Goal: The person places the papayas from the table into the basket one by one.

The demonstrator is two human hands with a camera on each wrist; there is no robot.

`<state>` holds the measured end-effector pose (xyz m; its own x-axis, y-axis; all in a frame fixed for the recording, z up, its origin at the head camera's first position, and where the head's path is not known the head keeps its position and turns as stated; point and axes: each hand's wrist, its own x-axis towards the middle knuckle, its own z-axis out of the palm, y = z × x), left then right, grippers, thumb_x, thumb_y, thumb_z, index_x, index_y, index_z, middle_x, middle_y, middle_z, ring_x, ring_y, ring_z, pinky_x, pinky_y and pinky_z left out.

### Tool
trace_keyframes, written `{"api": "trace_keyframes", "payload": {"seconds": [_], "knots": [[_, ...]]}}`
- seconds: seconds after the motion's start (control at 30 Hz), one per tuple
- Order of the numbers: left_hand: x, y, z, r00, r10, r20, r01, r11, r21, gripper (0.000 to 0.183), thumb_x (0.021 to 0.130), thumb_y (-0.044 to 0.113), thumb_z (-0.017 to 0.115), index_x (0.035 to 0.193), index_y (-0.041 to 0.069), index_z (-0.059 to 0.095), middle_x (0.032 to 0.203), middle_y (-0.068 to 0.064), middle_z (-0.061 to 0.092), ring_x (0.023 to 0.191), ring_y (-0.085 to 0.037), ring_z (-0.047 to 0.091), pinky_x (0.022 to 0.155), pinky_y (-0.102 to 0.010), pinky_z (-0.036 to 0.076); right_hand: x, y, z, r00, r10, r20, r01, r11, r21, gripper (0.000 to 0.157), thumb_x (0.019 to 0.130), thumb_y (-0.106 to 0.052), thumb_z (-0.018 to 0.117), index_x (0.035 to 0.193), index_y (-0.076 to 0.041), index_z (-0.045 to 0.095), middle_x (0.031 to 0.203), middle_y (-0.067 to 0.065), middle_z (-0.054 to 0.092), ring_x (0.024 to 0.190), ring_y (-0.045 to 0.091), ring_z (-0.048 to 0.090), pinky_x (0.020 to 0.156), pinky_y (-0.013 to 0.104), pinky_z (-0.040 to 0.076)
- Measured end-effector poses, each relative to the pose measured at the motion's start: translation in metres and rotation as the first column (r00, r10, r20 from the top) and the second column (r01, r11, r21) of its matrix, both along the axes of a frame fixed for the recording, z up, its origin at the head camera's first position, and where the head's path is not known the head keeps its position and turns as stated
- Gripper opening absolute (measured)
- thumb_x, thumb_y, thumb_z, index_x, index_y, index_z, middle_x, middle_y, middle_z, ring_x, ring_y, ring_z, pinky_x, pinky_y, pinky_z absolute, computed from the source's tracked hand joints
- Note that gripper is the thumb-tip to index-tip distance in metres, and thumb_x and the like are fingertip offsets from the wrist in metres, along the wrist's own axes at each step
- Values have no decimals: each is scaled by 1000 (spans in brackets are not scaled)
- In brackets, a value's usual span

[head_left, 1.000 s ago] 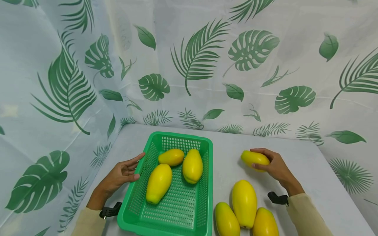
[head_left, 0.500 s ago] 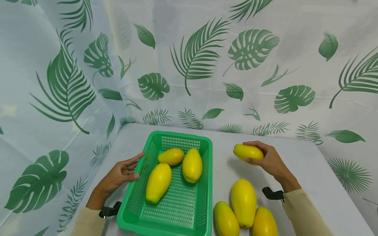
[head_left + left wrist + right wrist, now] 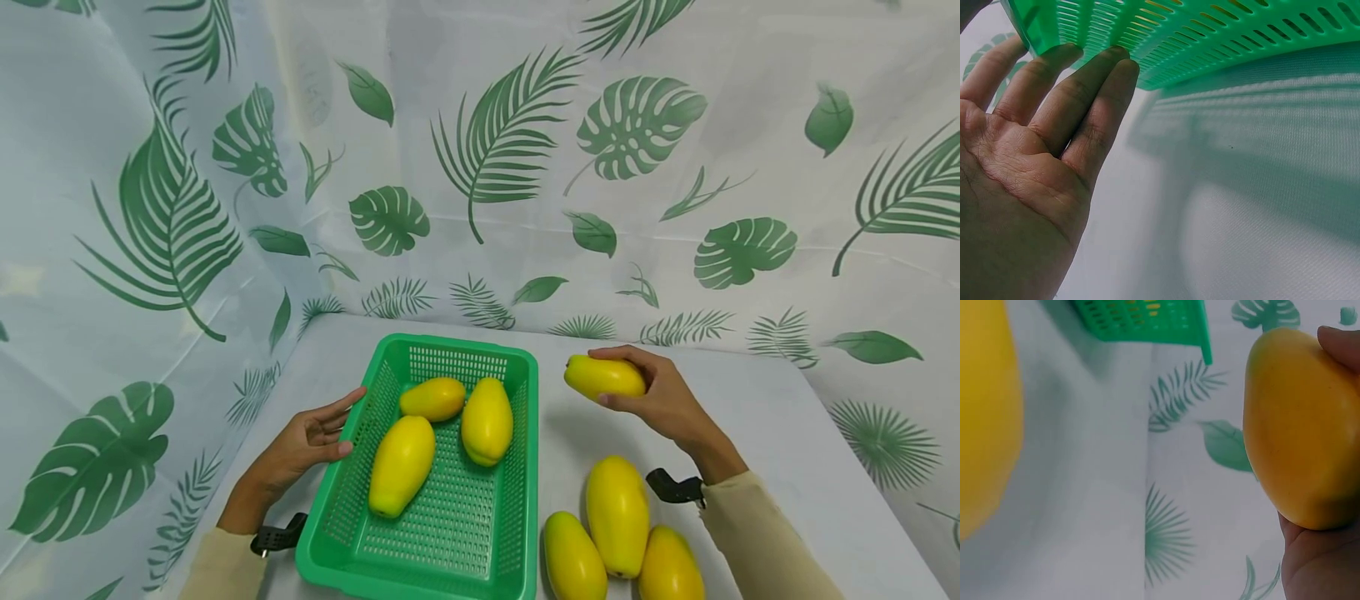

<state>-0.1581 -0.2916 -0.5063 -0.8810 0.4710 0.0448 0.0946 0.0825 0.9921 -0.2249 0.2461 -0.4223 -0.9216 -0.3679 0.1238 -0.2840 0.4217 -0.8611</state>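
My right hand (image 3: 660, 396) grips a yellow papaya (image 3: 606, 377) above the table, to the right of a green perforated plastic basket (image 3: 529, 467). In the right wrist view that papaya (image 3: 1304, 431) fills the palm, with a thumb or finger over its upper end. My left hand (image 3: 307, 446) rests at the basket's left side. Its straight fingers (image 3: 1094, 112) touch the outer wall in the left wrist view. Inside the basket lie a small papaya (image 3: 433, 399), a rounded one (image 3: 487, 422) and a long papaya (image 3: 402, 467).
Right of the basket, three papayas sit close together on the white table (image 3: 787, 467): a greenish one (image 3: 573, 554), a large one (image 3: 618, 515) and another (image 3: 671, 567). A leaf-printed white sheet (image 3: 510, 242) hangs behind and to the left.
My right hand has lifted the papaya off the table and carried it left, closer to the basket. The left hand and the other papayas stay where they were.
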Motion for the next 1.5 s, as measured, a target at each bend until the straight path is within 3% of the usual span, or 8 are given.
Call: {"api": "trace_keyframes", "payload": {"seconds": [0.27,0.53,0.8,0.97,1.13,1.33,1.5], "knots": [[0,0,-1,1000,7,7,-7,1000,-12,71,98,5,59,159,23,28,165,-7,25,149,-40,20,112,-62,34,1,-24,8,997,73,-13,-74,996,-47,54,84,-16,81,133,-26,61,136,-5,58,106,26,59,87,26,54],[0,0,0,1000,15,6,-15,1000,-10,71,98,4,60,159,24,29,166,-4,23,150,-41,17,113,-68,27,3,-48,14,987,160,-19,-161,984,-79,55,84,-14,81,134,-24,61,134,-3,59,102,27,60,86,30,56],[1,0,0,1000,13,5,-13,1000,-13,72,98,4,60,159,24,28,166,-5,22,150,-43,17,112,-68,30,7,-74,22,966,260,-3,-258,959,-114,56,82,-13,82,134,-23,61,134,-1,59,105,28,60,86,34,57],[0,0,-1,1000,-1,7,1,1000,-1,72,98,4,59,160,23,27,166,-7,22,149,-38,22,112,-53,41,7,-89,23,943,334,1,-331,934,-133,56,83,-11,81,134,-24,61,135,-1,60,104,28,61,86,38,57],[0,1,-2,999,-13,30,12,999,31,71,99,3,58,160,22,27,166,-9,22,146,-23,35,106,-33,49,9,-102,22,926,376,7,-370,914,-165,55,83,-9,80,133,-23,62,136,-1,59,110,27,61,89,40,57],[0,1,-1,999,-7,31,6,1000,28,71,99,3,58,160,22,27,166,-10,22,145,-21,36,105,-33,50,12,-117,18,909,417,5,-409,894,-185,55,82,-7,81,132,-22,63,138,-1,59,119,25,59,95,41,56],[2,2,1,999,-18,43,16,998,58,72,99,2,58,160,20,25,165,-14,23,141,-18,45,102,-33,52,14,-126,13,898,441,-8,-435,883,-179,55,81,-6,81,131,-23,64,137,-1,59,119,24,58,96,39,55]]}}
